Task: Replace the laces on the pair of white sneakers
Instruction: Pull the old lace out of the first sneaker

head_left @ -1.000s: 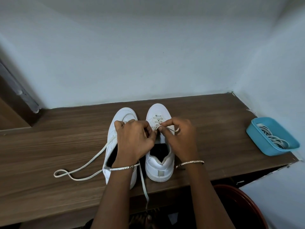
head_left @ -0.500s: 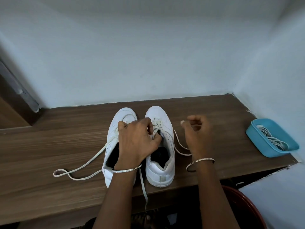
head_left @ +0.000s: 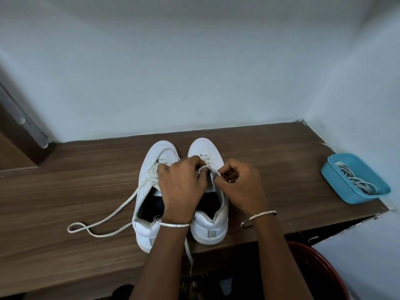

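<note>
Two white sneakers stand side by side on the wooden shelf (head_left: 270, 152), toes toward the wall. The left sneaker (head_left: 151, 176) has a loose off-white lace (head_left: 112, 215) trailing out to the left in a loop. Over the right sneaker (head_left: 211, 224), my left hand (head_left: 180, 187) pinches the lace (head_left: 203, 168) at the eyelets near the tongue. My right hand (head_left: 240, 187) pinches the same lace from the right side. Both hands hide most of the right sneaker's lacing. One lace end (head_left: 189, 254) hangs over the shelf's front edge.
A blue plastic tub (head_left: 372, 180) holding several white laces (head_left: 352, 178) sits at the shelf's right end, by the wall. A dark red round bin (head_left: 324, 271) stands below the shelf at the lower right. Pale walls close in the back and right.
My right hand, which had pulled the lace out to the right half a second ago, has come back to the right sneaker's eyelets beside my left hand. The left sneaker and its lace stayed put.
</note>
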